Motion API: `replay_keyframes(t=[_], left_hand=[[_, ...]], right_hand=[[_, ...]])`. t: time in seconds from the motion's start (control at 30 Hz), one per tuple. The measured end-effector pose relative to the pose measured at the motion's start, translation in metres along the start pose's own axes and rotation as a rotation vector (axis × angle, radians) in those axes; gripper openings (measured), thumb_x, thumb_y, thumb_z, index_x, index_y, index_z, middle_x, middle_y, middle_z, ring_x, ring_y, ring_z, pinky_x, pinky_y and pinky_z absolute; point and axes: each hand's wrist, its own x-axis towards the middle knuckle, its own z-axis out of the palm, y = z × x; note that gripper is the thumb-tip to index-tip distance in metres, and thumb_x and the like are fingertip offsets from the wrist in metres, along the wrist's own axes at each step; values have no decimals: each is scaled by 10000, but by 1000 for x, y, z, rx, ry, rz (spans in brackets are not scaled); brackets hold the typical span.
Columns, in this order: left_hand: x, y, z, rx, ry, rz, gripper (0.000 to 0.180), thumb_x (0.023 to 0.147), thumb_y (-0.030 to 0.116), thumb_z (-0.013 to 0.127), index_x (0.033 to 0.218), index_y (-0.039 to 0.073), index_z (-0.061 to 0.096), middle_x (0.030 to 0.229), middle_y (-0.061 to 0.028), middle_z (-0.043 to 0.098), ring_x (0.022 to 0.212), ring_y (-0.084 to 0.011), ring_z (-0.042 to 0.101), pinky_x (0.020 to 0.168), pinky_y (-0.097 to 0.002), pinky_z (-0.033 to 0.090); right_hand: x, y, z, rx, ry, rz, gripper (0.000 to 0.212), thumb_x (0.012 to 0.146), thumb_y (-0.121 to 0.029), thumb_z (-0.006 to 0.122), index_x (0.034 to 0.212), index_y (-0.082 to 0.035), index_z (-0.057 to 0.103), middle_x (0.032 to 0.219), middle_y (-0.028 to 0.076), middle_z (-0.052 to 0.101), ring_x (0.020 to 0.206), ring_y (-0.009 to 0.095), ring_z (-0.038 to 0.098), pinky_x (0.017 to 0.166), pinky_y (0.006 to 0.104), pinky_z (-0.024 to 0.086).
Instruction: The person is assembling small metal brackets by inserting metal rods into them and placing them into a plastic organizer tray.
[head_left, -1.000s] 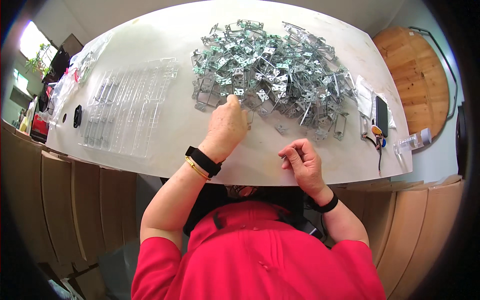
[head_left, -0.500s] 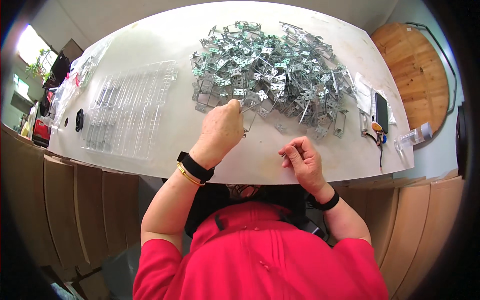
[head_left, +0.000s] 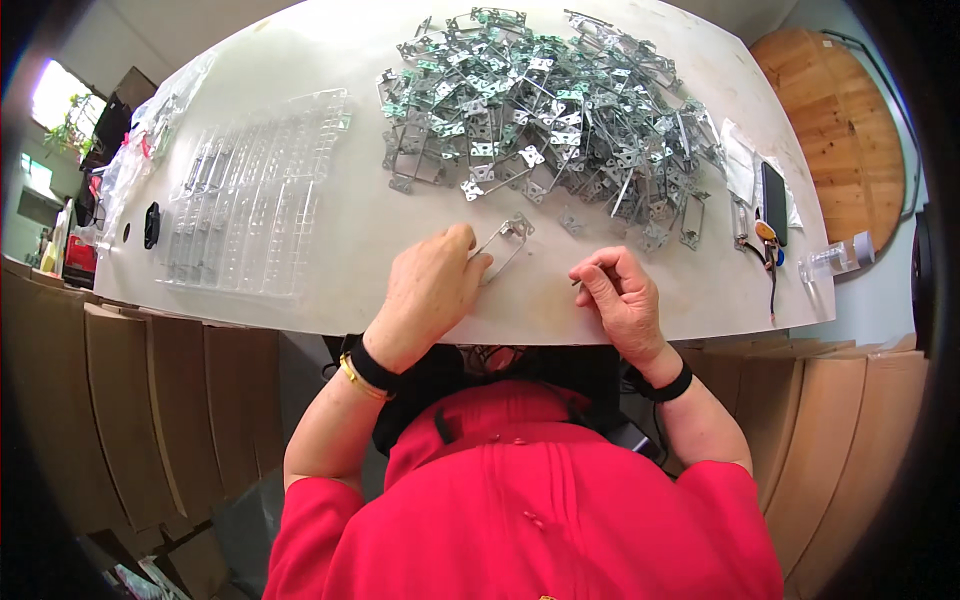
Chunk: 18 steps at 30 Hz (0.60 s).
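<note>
Between the fingers of my left hand point(head_left: 432, 280) is a metal bracket with thin rods point(head_left: 515, 229), its flat end plate pointing away toward the pile. My right hand point(head_left: 622, 293) is closed in a pinch a little to the right, over the near part of the table. A small dark tip pokes out at its fingertips; what it belongs to is hidden in the hand. Beyond both hands lies a large heap of similar metal brackets point(head_left: 560, 120), tangled together. One small loose metal piece point(head_left: 571, 222) rests at the heap's near edge.
A clear plastic tray point(head_left: 270, 200) with long slots, some holding metal parts, lies at left beside a small black object point(head_left: 152, 226). At right are a phone point(head_left: 773, 204), keys point(head_left: 767, 232) and a clear bottle point(head_left: 838, 257). Cardboard boxes point(head_left: 140, 410) stand below the table edge.
My left hand has drawn back from the heap toward me, bringing a bracket with it. My right hand stays in its pinch, nearly in place. The view has shifted slightly.
</note>
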Motion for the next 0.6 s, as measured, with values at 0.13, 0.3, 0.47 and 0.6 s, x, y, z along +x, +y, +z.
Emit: replay_keyframes(t=[0.13, 0.3, 0.47, 0.6], left_hand=[[-18, 6, 2, -52, 62, -58, 282, 973, 261, 699, 1077, 2, 655, 870, -209, 693, 830, -422, 680, 750, -493, 529], [-27, 7, 9, -26, 82, -10, 246, 974, 219, 714, 1065, 1, 643, 887, -183, 675, 831, -368, 688, 752, -462, 537], [-30, 3, 12, -194, 127, -55, 174, 1005, 149, 684, 1045, -15, 642, 813, -146, 674, 700, -262, 670, 670, -400, 529], [-37, 3, 14, -648, 79, -238, 170, 1062, 146, 644, 1044, -23, 659, 737, -32, 643, 623, -94, 593, 575, -273, 480]], right_hand=[[0, -1, 6, -44, 11, -13, 110, 1052, -152, 709, 1071, -49, 676, 917, -9, 678, 759, 58, 627, 695, 221, 520], [2, -7, 5, -176, -20, -84, 92, 995, -60, 745, 1082, -35, 726, 938, 34, 688, 767, 97, 644, 700, 257, 527], [3, -7, 6, -360, -56, -260, 165, 957, 28, 724, 1112, -26, 736, 963, 80, 695, 789, 161, 667, 714, 283, 539], [1, -12, 9, -363, -46, -214, 195, 946, 62, 702, 1117, -28, 733, 965, 89, 691, 790, 177, 676, 715, 294, 544]])
